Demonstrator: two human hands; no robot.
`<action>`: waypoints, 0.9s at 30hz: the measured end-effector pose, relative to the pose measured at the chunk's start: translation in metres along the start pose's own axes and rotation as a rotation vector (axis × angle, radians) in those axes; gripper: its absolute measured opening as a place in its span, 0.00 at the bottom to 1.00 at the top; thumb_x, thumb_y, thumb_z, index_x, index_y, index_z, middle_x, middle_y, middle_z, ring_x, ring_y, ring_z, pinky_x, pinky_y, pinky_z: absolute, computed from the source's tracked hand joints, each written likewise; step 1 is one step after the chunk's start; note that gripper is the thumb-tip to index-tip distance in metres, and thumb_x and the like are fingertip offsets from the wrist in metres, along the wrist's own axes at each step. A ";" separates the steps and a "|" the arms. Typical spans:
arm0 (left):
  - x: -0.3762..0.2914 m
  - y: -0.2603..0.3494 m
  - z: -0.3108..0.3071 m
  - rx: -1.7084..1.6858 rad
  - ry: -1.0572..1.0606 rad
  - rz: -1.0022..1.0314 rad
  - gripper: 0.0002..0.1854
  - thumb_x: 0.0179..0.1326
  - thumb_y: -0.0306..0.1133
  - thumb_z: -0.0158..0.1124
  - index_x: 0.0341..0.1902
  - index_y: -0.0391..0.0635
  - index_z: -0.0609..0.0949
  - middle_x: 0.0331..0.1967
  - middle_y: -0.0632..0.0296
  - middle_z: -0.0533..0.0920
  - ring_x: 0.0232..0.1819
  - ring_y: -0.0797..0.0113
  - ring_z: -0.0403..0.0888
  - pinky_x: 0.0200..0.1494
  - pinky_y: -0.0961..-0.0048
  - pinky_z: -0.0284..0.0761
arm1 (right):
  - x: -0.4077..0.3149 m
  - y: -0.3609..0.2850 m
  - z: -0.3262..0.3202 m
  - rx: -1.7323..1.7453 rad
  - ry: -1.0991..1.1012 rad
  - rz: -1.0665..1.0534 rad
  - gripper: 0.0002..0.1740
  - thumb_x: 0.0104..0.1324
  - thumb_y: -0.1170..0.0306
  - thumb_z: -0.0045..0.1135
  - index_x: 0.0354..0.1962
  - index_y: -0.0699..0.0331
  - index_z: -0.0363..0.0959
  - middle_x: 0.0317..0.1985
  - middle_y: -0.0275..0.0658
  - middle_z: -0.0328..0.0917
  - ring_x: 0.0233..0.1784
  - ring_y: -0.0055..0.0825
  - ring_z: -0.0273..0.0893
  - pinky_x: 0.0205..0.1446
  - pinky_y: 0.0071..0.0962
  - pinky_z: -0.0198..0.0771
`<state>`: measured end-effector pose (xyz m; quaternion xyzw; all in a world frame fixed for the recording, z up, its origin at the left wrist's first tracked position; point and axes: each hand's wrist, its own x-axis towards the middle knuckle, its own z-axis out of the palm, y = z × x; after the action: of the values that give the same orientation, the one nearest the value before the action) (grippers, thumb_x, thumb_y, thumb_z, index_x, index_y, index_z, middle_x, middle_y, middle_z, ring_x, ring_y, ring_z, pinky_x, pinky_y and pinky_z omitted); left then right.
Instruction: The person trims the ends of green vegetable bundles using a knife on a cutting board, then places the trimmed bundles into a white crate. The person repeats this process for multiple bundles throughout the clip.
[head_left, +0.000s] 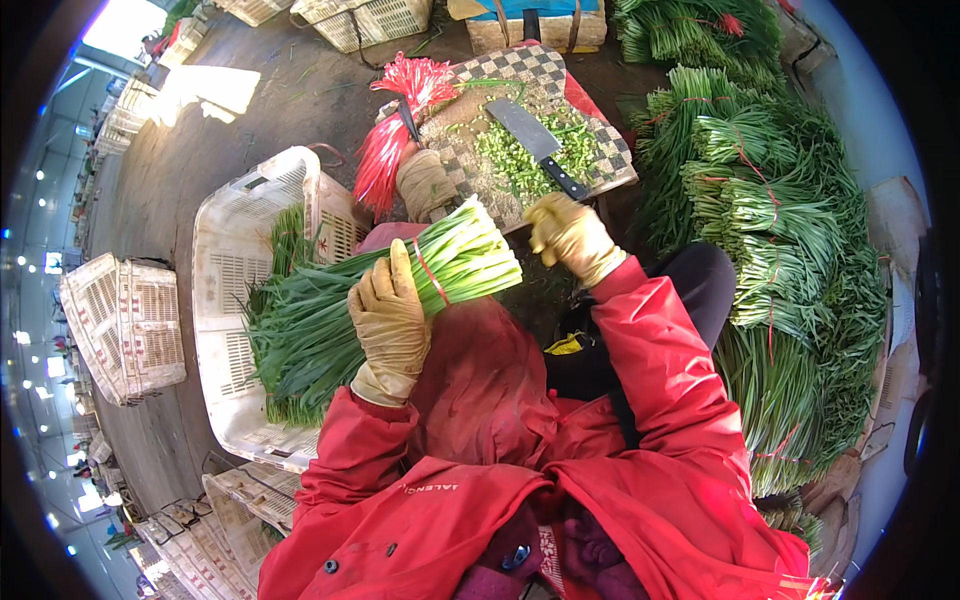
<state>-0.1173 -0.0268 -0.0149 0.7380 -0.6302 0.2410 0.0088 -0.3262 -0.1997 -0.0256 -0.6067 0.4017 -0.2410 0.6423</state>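
A bundle of long green leafy stalks, maybe garlic chives, lies across my lap with a red tie near its pale cut ends. My left hand, in a yellowish rubber glove, holds it, fingers on top near the tie. My right hand, gloved too, is curled with nothing visible in it, right of the cut ends and just below the cleaver's handle. The cleaver, black-handled, lies flat among chopped stalk bits on a checkered board. Red plastic ties hang at the board's left, beside a cloth-wrapped piece.
A white plastic crate holding more greens stands at the left. Tied bundles are piled along the right. Another crate stands farther left, with stacked crates at lower left. A box with blue material stands beyond the board.
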 end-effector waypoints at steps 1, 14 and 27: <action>0.000 0.000 0.001 -0.009 0.004 -0.010 0.52 0.44 0.52 0.74 0.71 0.39 0.64 0.58 0.56 0.70 0.57 0.55 0.70 0.60 0.58 0.65 | -0.002 0.001 -0.004 0.129 0.107 0.072 0.12 0.72 0.63 0.52 0.40 0.62 0.77 0.20 0.30 0.73 0.16 0.15 0.65 0.20 0.17 0.60; -0.004 0.001 0.002 0.014 -0.021 -0.011 0.53 0.43 0.51 0.75 0.72 0.39 0.63 0.60 0.55 0.69 0.59 0.54 0.68 0.61 0.57 0.64 | 0.000 0.003 -0.012 0.168 -0.193 0.003 0.12 0.70 0.68 0.54 0.46 0.67 0.73 0.26 0.35 0.76 0.22 0.19 0.72 0.27 0.19 0.68; -0.001 0.003 -0.003 0.022 -0.009 0.011 0.45 0.48 0.40 0.68 0.71 0.38 0.64 0.58 0.55 0.70 0.57 0.55 0.69 0.60 0.58 0.65 | -0.002 -0.005 -0.016 0.082 -0.247 0.113 0.11 0.72 0.67 0.51 0.42 0.66 0.76 0.24 0.32 0.77 0.19 0.19 0.73 0.24 0.18 0.67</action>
<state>-0.1210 -0.0259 -0.0137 0.7356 -0.6316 0.2448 -0.0036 -0.3392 -0.2079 -0.0196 -0.5815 0.3428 -0.1440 0.7236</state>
